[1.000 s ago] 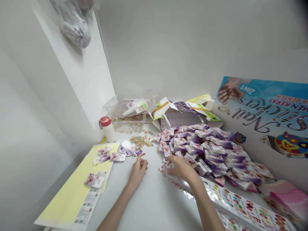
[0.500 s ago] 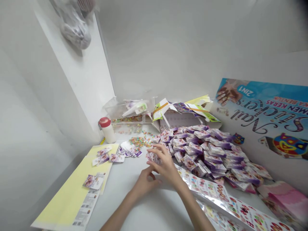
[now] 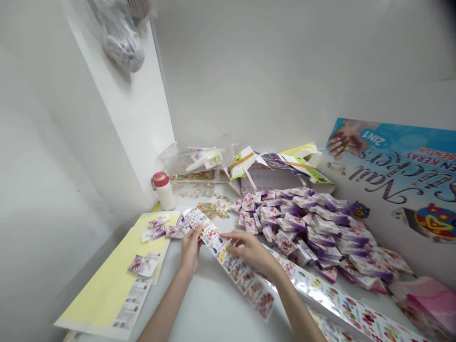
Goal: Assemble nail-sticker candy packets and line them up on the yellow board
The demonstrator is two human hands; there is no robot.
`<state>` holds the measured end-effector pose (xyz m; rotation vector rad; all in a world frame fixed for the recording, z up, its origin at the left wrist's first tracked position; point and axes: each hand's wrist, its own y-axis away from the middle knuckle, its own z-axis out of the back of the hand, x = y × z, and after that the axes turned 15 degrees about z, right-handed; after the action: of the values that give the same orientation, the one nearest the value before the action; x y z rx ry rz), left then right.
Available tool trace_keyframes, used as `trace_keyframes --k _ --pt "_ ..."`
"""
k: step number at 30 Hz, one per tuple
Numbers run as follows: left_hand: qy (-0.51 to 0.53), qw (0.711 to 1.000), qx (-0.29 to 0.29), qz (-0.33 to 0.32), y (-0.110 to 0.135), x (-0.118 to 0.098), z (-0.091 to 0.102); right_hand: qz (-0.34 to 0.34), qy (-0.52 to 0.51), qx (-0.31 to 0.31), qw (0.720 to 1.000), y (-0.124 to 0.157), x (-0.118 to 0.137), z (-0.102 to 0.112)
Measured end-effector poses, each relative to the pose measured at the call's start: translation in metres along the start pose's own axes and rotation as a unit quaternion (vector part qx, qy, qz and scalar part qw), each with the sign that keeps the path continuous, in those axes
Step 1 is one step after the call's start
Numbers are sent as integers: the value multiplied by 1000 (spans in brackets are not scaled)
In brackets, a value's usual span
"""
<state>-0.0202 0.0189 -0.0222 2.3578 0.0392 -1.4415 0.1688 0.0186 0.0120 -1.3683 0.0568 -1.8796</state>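
Note:
My left hand [image 3: 191, 247] pinches a long nail sticker strip [image 3: 245, 278] close to its far end, thumb on top. The strip is white with rows of colourful printed nail shapes. It slants from the card pile down toward me on the right, and its near end is blurred. My right hand [image 3: 251, 251] reaches over the strip's middle with index finger and thumb apart. Its fingertips are at the strip's right edge; whether they touch it I cannot tell. Beyond the left hand lie purple-and-white cards [image 3: 185, 221], partly covered by the strip.
Small purple-and-white boxes [image 3: 295, 223] are heaped at right, beside more sticker strips [image 3: 320, 285]. Tiny colourful pieces [image 3: 215, 209] lie behind the hands. A yellow sheet [image 3: 107, 270], a red-capped bottle [image 3: 164, 192] and a clear container [image 3: 199, 161] stand left and back. A large printed carton [image 3: 384, 175] borders the right.
The small box in my hands is out of them. My left hand has moved left and now holds a sticker strip, while my right hand has come nearer to me. The view has turned slightly left.

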Motion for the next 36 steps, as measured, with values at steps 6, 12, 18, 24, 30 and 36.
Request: trace_keyframes --k 6,12,18,24,30,36 --pt "-38 999 -4 -10 -2 4 4 -40 -74 -30 996 -1 5 -4" --pt "-107 984 -86 -112 2 2 5 -30 -77 -135 987 -6 20 -3" --pt "-216 951 164 -147 21 -4 -2 -9 -43 -184 982 -8 19 -6" --pt "-204 972 107 -55 31 1 -11 -36 -95 -151 983 -8 12 -10" --pt "-59 988 143 14 28 -2 -13 -60 -171 -173 968 -10 9 -17" --pt "48 977 181 99 25 0 -13 6 -99 -194 976 -9 6 -10"
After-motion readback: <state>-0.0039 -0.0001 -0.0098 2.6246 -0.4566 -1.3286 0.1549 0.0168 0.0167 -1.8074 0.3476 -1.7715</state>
